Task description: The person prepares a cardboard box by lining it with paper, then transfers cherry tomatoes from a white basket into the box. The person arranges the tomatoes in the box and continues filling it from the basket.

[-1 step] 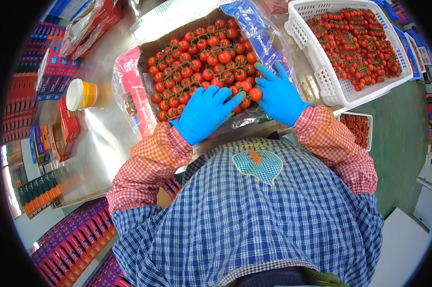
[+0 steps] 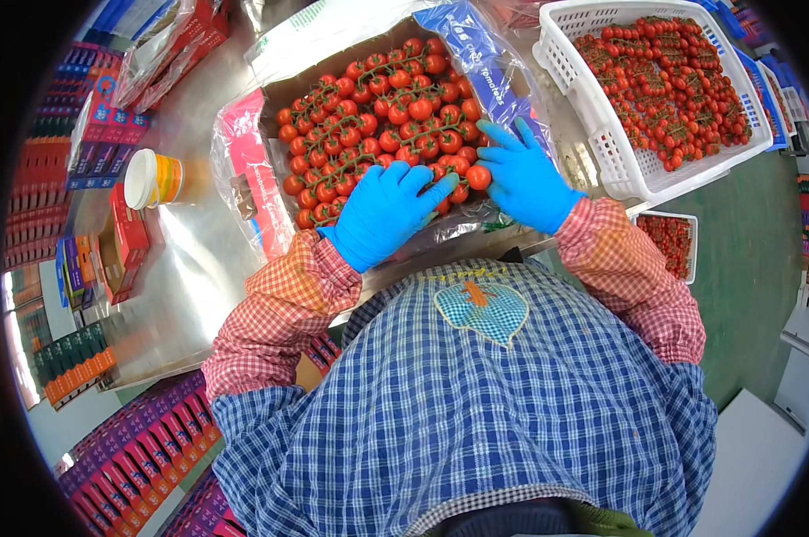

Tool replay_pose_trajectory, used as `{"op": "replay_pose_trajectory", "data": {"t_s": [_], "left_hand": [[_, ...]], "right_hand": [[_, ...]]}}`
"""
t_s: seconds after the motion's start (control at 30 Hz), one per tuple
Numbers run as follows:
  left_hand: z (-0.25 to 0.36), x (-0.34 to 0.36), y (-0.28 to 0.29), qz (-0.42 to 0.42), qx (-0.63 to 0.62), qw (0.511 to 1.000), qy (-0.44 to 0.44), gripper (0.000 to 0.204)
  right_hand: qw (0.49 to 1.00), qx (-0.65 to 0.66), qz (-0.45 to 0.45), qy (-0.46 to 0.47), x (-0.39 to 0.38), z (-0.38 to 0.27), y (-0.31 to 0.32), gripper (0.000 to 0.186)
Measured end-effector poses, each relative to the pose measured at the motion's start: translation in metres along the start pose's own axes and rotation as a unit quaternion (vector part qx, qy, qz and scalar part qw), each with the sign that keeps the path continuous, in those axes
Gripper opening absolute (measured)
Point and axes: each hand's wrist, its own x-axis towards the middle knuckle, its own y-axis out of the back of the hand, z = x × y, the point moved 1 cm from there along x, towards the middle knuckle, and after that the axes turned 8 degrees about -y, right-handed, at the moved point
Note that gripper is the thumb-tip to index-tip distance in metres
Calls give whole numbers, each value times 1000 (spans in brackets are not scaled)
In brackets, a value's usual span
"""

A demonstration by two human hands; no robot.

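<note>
On the metal table, a cardboard box (image 2: 240, 148) with pink and blue flaps and clear film holds rows of red cherry tomatoes (image 2: 368, 116) on green vines. My left hand (image 2: 386, 215), in a blue glove, lies over the box's near edge. Its fingers are bent onto a cherry tomato vine, and its thumb is mostly hidden. At the near right corner, my right hand (image 2: 531, 183), also gloved in blue, has its fingers stretched and apart. Its lower fingers are beside a single round tomato (image 2: 479, 177) at the end of the row.
A white plastic crate (image 2: 615, 157) of tomato vines stands to the right, with a smaller crate (image 2: 668, 246) lower down. To the left are a white-lidded tub (image 2: 154, 178), a red carton (image 2: 127, 242) and film-wrapped red packaging (image 2: 176, 49). Stacked printed cartons (image 2: 145, 447) lie lower left.
My right hand has shifted very slightly right and down, leaving a little more of the end tomato in view. My left hand stays in place.
</note>
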Motion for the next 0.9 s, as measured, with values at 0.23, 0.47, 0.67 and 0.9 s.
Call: {"op": "replay_pose_trajectory", "data": {"t_s": [0.23, 0.47, 0.67, 0.9], "left_hand": [[-1, 29, 0, 31, -34, 999, -13, 52], [-10, -43, 9, 46, -212, 948, 231, 77], [-9, -75, -2, -4, -169, 963, 210, 70], [-17, -82, 4, -21, -215, 947, 239, 73]], "right_hand": [[978, 176, 109, 35, 3, -9, 45, 64], [984, -58, -34, 167, 41, -33, -10, 92], [975, -81, -60, 198, 41, -20, -7, 87], [970, -38, -54, 233, 43, -13, -5, 77]]}}
